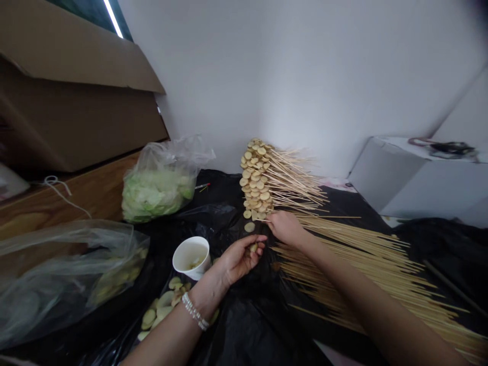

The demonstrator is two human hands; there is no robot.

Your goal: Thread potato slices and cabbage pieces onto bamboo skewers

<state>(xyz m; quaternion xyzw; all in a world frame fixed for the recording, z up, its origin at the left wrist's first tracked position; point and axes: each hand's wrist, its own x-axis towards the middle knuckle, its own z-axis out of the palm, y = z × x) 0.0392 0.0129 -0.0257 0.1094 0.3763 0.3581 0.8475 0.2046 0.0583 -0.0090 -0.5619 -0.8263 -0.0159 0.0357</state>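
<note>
Dozens of loaded sticks [293, 183] already piled from the back edge of the black plastic sheet [259, 325] toward its middle, potato slices [255, 178] at the left ends, plain wood toward the right. Many bare sticks [366, 259] left, spread from the middle toward the front right corner; by judgement, a good share yet to do. Right hand [285, 226] at the near end of the loaded row, fingers together; cannot tell if clamped on anything. Left hand [242, 256] close by, fingers curled around one slice [253, 248]. Another single slice [249, 226] flat beside the row. More loose slices [148, 318] near the front edge, left of the middle, partly hidden by the left forearm [168, 338]. White cup [183, 249] just beyond, small bits inside. Further supply, seemingly, in a clear bag [87, 249] toward the left edge.
</note>
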